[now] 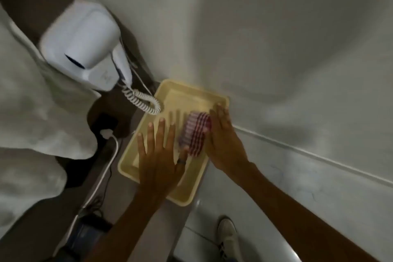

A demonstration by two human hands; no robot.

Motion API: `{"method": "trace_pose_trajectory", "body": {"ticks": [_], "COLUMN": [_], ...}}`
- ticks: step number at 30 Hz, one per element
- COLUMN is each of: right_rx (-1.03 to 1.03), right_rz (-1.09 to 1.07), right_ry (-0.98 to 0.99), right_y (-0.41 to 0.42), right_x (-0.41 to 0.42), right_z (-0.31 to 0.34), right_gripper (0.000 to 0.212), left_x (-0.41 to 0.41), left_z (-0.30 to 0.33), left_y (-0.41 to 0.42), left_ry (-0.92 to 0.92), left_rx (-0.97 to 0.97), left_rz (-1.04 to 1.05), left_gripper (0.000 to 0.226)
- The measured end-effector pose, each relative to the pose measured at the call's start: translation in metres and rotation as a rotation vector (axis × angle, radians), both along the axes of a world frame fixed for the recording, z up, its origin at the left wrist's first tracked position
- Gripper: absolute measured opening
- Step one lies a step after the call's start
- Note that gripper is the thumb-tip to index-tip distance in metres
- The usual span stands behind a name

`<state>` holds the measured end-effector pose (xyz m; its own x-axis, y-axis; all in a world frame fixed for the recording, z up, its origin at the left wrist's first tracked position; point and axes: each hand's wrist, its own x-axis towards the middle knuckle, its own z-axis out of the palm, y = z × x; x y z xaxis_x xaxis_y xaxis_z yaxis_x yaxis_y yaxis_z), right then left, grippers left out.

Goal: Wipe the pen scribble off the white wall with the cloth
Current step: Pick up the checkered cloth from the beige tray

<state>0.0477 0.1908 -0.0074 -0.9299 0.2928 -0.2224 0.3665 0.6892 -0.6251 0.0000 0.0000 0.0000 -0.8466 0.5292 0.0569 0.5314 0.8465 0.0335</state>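
Observation:
A folded red-and-white checked cloth (194, 135) lies in a pale yellow tray (180, 93). My left hand (158, 155) hovers flat over the tray, fingers spread, its thumb touching the cloth's near end. My right hand (223, 142) presses flat against the cloth's right side, fingers straight. The white wall (276, 38) fills the upper right. Faint thin marks show on the lower white panel (297, 185); a clear pen scribble cannot be made out.
A white wall-mounted hair dryer (85, 47) with a coiled cord (141, 100) hangs left of the tray. White towels (27, 95) drape at far left. A white cable (108, 157) runs down the brown counter. A white shoe (227, 238) stands on the floor below.

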Motion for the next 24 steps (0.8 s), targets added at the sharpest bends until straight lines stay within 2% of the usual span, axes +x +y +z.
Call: {"method": "trace_pose_trajectory", "body": {"ticks": [2,8,12,14,16,18,20,22,24], "right_rx": [-0.007,-0.032,0.074,0.124,0.088,0.009,-0.012,-0.01,-0.011], "right_rz": [0.044,-0.16,-0.097,-0.039,0.004,0.021,0.003,-0.028,-0.048], "right_ry": [-0.033,-0.153,-0.162,-0.194,-0.227,-0.155,0.022,0.201,0.298], "right_y": [-0.02,-0.071,-0.081,-0.074,-0.063,-0.052,-0.045,-0.04,-0.035], "right_x": [-0.026,-0.087,-0.093,-0.096,-0.098,-0.092,-0.066,-0.021,0.04], "right_z": [-0.036,-0.134,-0.16,-0.157,-0.142,-0.116,-0.091,-0.079,-0.08], "right_gripper": [0.074,0.094,0.095,0.089,0.087,0.088,0.09,0.092,0.088], "left_x": [-0.008,-0.023,-0.025,-0.02,-0.01,0.006,0.03,0.061,0.097], "left_z": [-0.036,-0.12,-0.128,-0.12,-0.106,-0.09,-0.08,-0.076,-0.079], "left_y": [-0.013,-0.047,-0.053,-0.046,-0.035,-0.021,-0.009,0.001,0.012], "left_ry": [-0.016,-0.012,-0.064,-0.106,-0.093,-0.055,-0.002,0.046,0.053], "left_rx": [-0.059,-0.113,-0.137,-0.111,-0.068,-0.001,0.074,0.095,0.068], "left_rz": [0.029,0.042,0.109,0.124,0.125,0.132,0.138,0.124,0.096], "left_gripper": [0.073,0.067,0.07,0.072,0.073,0.072,0.07,0.07,0.072]}}
